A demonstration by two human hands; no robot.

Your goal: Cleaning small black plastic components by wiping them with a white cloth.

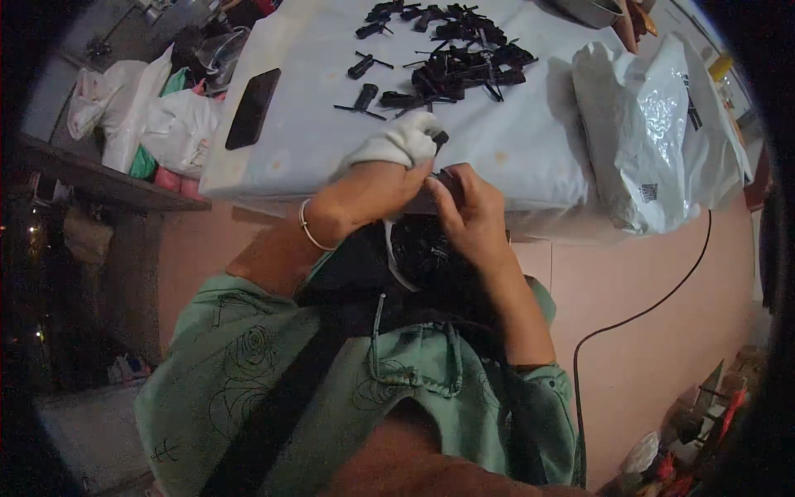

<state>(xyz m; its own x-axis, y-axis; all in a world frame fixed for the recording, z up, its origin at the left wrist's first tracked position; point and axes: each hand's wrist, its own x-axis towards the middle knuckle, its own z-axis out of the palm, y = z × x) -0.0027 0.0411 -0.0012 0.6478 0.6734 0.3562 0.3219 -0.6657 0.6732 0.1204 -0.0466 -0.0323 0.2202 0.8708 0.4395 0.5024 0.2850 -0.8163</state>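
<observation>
My left hand (396, 153), partly covered by a white cloth glove, is closed on a small black plastic part (440, 139) at the near edge of the table. Close against it, my right hand (476, 203) has thumb and forefinger pinched together at the lower end of the same black piece; the fingers hide most of it. Beyond my hands lies a heap of similar black plastic parts (472, 70) with thin sticking-out arms. A few single parts (364, 97) lie to the left of the heap.
A dark phone (252, 109) rests on the left of the white-covered table (298, 166). On the right stands a crumpled pale plastic bag (642, 141); a metal bowl (592, 10) is behind. Below my hands, more black pieces (422, 244) sit at my lap. A black cable (638, 315) crosses the floor.
</observation>
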